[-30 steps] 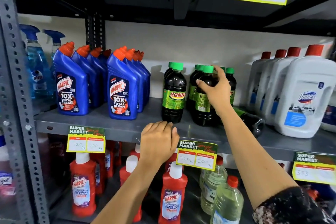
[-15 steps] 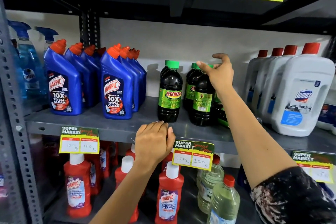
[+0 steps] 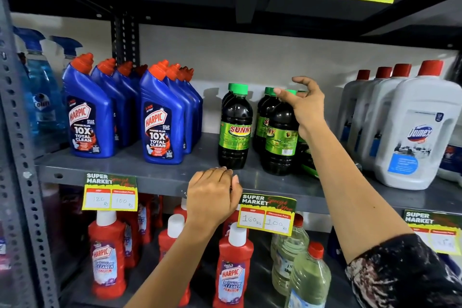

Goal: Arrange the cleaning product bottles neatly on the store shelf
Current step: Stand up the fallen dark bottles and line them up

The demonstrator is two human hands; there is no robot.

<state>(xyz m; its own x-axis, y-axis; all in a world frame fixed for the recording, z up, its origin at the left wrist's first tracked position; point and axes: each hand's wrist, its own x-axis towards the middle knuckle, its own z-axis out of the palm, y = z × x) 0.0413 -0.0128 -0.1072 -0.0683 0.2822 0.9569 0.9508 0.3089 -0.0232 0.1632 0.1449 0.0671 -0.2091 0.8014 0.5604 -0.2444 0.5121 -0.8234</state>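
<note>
Dark Sunny bottles with green caps stand mid-shelf: one alone (image 3: 235, 130), and a cluster to its right with its front bottle (image 3: 280, 137) upright. Behind my right forearm another dark bottle (image 3: 308, 164) lies tilted on its side. My right hand (image 3: 303, 105) hovers over the cluster's caps with fingers spread, the index tip touching a cap, gripping nothing. My left hand (image 3: 212, 197) is curled over the front edge of the grey metal shelf (image 3: 150, 172).
Two rows of blue Harpic bottles (image 3: 162, 125) stand to the left, with blue spray bottles (image 3: 40, 97) beyond them. White Domex jugs (image 3: 420, 132) fill the right. Red Harpic bottles (image 3: 232, 275) and clear bottles (image 3: 310, 280) sit on the lower shelf. Price tags (image 3: 266, 215) hang from the edge.
My right hand let go of the front Sunny bottle, rose to the caps and opened its fingers. My left hand stayed on the shelf edge.
</note>
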